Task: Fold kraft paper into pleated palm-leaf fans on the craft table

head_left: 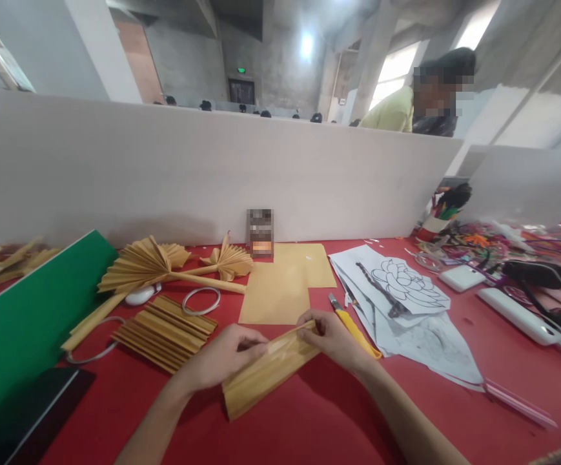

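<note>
A strip of folded yellow-brown paper point(273, 371) slants over the red table, its right end higher up. My left hand point(234, 352) is closed on its upper left edge, thumb on top. At its right end my right hand point(323, 332) pinches the paper between thumb and fingers. Left of my hands lies a pleated stack of the same paper point(164, 332). Flat yellow sheets point(277, 290) are spread just beyond. Paper fans on rolled stems, a large one point(139, 268) and a small one point(229, 261), rest behind the pleated stack.
A yellow box cutter point(355, 329) lies right of my right hand, beside printed drawings point(406, 284). Wire rings point(201, 301), a green board point(42, 323) and a black folder point(33, 413) are on the left. Cables, a white power bank point(520, 315) and a pen cup point(432, 226) crowd the right.
</note>
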Demonstrator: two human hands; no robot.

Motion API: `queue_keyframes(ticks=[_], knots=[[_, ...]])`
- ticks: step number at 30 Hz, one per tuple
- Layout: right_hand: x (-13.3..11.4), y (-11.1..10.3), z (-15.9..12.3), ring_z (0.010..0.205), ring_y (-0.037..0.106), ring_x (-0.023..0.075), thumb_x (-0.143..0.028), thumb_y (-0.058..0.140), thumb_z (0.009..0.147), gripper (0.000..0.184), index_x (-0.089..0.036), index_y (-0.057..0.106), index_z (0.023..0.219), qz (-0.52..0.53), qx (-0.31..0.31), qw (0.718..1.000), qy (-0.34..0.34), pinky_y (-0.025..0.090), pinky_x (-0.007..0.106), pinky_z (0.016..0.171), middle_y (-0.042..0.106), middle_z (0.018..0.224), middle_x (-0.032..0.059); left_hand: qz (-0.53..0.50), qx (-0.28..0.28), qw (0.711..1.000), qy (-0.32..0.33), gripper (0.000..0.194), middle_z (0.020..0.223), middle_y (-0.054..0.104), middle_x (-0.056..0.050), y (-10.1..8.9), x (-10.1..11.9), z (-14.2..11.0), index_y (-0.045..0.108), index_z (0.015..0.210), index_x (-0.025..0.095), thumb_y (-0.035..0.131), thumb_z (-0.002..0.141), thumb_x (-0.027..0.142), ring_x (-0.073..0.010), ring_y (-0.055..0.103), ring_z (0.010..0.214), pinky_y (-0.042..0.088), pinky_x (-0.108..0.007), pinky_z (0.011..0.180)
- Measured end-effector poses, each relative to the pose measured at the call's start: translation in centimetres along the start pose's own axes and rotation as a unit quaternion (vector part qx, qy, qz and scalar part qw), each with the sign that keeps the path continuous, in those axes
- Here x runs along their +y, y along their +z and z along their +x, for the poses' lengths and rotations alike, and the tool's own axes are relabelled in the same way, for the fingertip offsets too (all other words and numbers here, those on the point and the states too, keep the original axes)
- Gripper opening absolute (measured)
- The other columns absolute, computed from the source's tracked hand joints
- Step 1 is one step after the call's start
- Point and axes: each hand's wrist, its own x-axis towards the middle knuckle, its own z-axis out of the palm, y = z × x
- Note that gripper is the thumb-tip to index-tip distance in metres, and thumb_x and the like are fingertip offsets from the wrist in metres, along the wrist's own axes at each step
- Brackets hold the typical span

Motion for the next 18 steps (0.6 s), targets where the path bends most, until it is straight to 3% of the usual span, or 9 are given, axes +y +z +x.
queue_keyframes(ticks=[6, 11, 18], knots=[[0.0, 0.9, 0.0, 0.067, 0.049, 0.0139, -0.034, 0.07, 0.088, 0.017, -0.018, 0.07, 0.094, 0.02, -0.018, 1.0, 0.008, 0.036, 0.025, 0.06, 0.055, 0.073, -0.0024, -0.005, 0.048, 0.999, -0.009, 0.037, 0.084, 0.081, -0.005, 2.4, 1.3, 2.9, 0.084, 0.086, 0.018, 0.065, 0.086, 0.05, -0.0262, 0.071, 0.078, 0.047, -0.027, 0.066], [0.3, 1.1, 0.3, 0.067, 0.048, 0.0138, -0.033, 0.071, 0.086, 0.017, -0.017, 0.069, 0.092, 0.027, -0.007, 1.0, 0.007, 0.035, 0.025, 0.061, 0.056, 0.073, -0.0021, -0.044, 0.082, 0.995, -0.032, 0.039, 0.089, 0.081, -0.009, 3.3, 0.3, 3.8, 0.083, 0.092, 0.012, 0.068, 0.084, 0.048, -0.0262, 0.071, 0.082, 0.048, -0.03, 0.071], [0.9, 2.3, 0.5, 0.063, 0.047, 0.0136, -0.045, 0.073, 0.087, 0.028, -0.018, 0.067, 0.091, 0.062, 0.047, 0.997, 0.015, 0.034, 0.025, 0.058, 0.053, 0.069, -0.0034, -0.068, 0.142, 0.987, -0.006, 0.034, 0.091, 0.083, -0.011, 4.6, -1.0, 4.3, 0.082, 0.093, 0.014, 0.068, 0.086, 0.044, -0.029, 0.076, 0.088, 0.053, -0.032, 0.075]])
